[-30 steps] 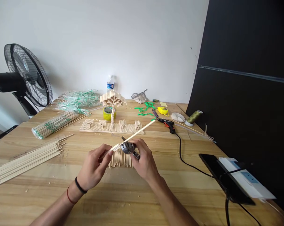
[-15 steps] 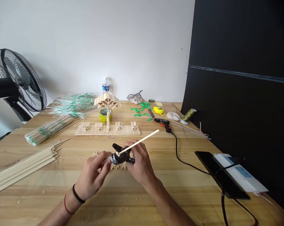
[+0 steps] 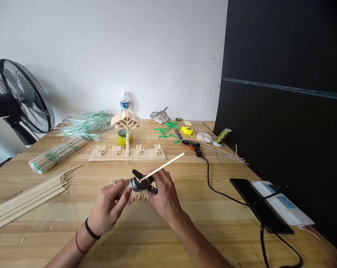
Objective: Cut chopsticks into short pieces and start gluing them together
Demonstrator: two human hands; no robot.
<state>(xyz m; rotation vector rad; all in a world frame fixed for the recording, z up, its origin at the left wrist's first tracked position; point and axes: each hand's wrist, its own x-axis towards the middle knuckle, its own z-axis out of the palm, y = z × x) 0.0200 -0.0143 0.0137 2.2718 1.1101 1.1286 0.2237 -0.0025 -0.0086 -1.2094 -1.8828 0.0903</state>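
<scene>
Compared with a second ago, I've brought the cutter [image 3: 134, 184] up against my left fingertips, so its head now covers the near end of the stick [image 3: 164, 166], which I judge to be seated in the jaws, though I can't tell whether the blade bites. My right hand [image 3: 167, 195] is clamped round the cutter, and my left hand [image 3: 108, 203] seems pinched on the stick's near end. The stick hangs over the table [image 3: 140, 238], before the model [image 3: 148, 154], its long axis slanting away and rightward, tip towards the glue gun [image 3: 195, 147].
</scene>
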